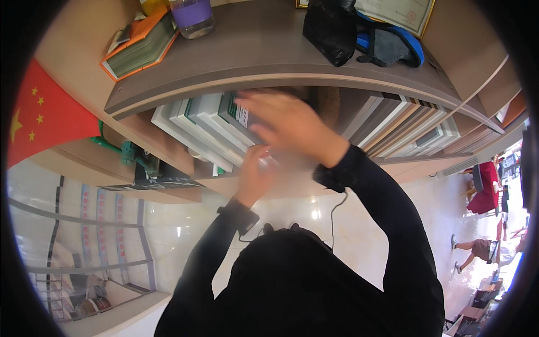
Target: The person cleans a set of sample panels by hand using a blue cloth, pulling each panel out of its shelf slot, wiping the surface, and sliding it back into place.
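My left hand (257, 175) is at the front edge of a shelf compartment, below the near end of a row of white and green boxes or binders (206, 124). Motion blur hides whether its fingers grip one. Above and to the right, my right hand (290, 122) reaches over the right end of that row, its fingers spread and blurred near a dark green label bearing writing (238, 111). Whether it touches the label cannot be told. Both wrists wear black bands with cables.
Flat sample boards (391, 122) stand in the compartment's right part. The shelf above (252, 46) holds an orange-covered book (141, 46), a jar with a purple band (193, 19), a black plastic bag (330, 31) and a framed document. A green power tool (141, 158) lies lower left. A person walks at far right.
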